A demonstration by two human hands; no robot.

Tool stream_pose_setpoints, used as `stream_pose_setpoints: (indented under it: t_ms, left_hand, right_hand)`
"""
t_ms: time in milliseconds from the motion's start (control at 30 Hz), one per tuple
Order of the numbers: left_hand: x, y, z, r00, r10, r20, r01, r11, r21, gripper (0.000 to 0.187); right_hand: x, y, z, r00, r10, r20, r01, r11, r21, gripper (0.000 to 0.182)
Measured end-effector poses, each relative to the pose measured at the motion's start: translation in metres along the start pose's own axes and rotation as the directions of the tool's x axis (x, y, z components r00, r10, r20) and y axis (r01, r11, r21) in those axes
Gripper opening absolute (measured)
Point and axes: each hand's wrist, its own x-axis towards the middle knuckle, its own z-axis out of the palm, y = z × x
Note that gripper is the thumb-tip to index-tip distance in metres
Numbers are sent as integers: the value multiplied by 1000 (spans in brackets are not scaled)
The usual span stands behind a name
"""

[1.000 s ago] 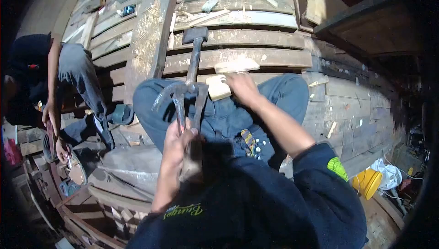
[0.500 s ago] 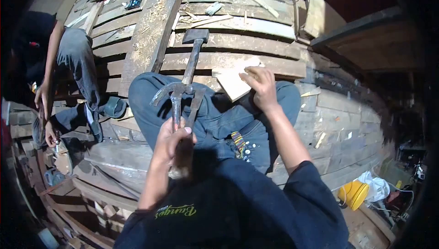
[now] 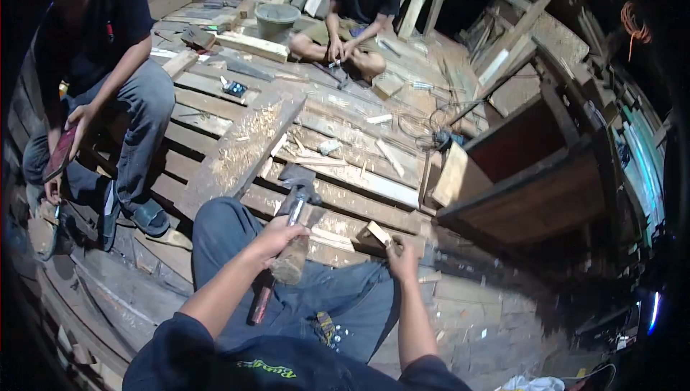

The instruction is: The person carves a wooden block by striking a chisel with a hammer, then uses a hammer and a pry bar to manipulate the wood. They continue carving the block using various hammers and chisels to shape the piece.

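Note:
My left hand (image 3: 282,235) is closed around a hammer (image 3: 263,305), whose reddish grip hangs below the fist. A thick wooden handle (image 3: 290,267), which looks like a chisel's, sticks out of the same fist. Their metal ends overlap above the hand, close to a dark, blocky tool head (image 3: 297,174), and are hard to tell apart. Over my right knee, my right hand (image 3: 402,256) grips the edge of a small pale wood block (image 3: 378,233), which is tilted up. My crossed legs lie beneath both hands.
A thick plank (image 3: 248,150) covered in shavings lies ahead. One person (image 3: 129,96) sits at the left, another (image 3: 363,3) further back near a grey bucket (image 3: 277,21). A wooden cabinet frame (image 3: 532,182) stands at the right. Gaps run between the floor slats (image 3: 198,103).
My view has tilted up, bringing the far person and bucket into sight. My right hand has closed on the wood block and tipped it up. The left hand keeps its tools, now turned differently.

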Motion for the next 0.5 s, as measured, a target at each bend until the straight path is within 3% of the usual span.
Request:
stream_pose_setpoints:
  t_ms: [33,67,167,233,267,300,400,433,500]
  left_hand:
    - [12,-1,0,999,10,37,-10,1000,6,16]
    - [32,-11,-3,999,10,51,-11,1000,15,19]
    - [40,-24,0,999,51,-14,-51,998,40,18]
    - [25,-29,2,997,59,-43,-54,993,106,17]
    - [26,-46,-4,1000,8,-24,-8,1000,-7,16]
    - [27,-56,-9,999,-35,-4,34,993,-115,15]
    - [29,-47,-7,985,-173,-12,166,962,-216,12]
    - [22,-35,0,978,-206,-40,189,949,-253,12]
    - [23,-39,2,987,-154,-35,139,952,-272,14]
  right_hand:
    - [0,0,-1,991,-133,-25,132,991,-36,31]
    - [0,1,1,990,-139,-33,136,987,-89,29]
    - [-4,-2,6,991,-117,-65,105,981,-163,23]
    - [-7,2,4,1000,11,-11,-13,981,-194,20]
    - [-6,7,6,995,-83,-59,71,981,-179,19]
    - [-7,2,4,997,-45,-63,33,982,-186,18]
    - [-1,-4,3,989,132,75,-115,973,-199,16]
    - [1,-2,4,991,100,84,-76,964,-253,17]
    - [0,-3,6,993,92,72,-71,965,-253,16]
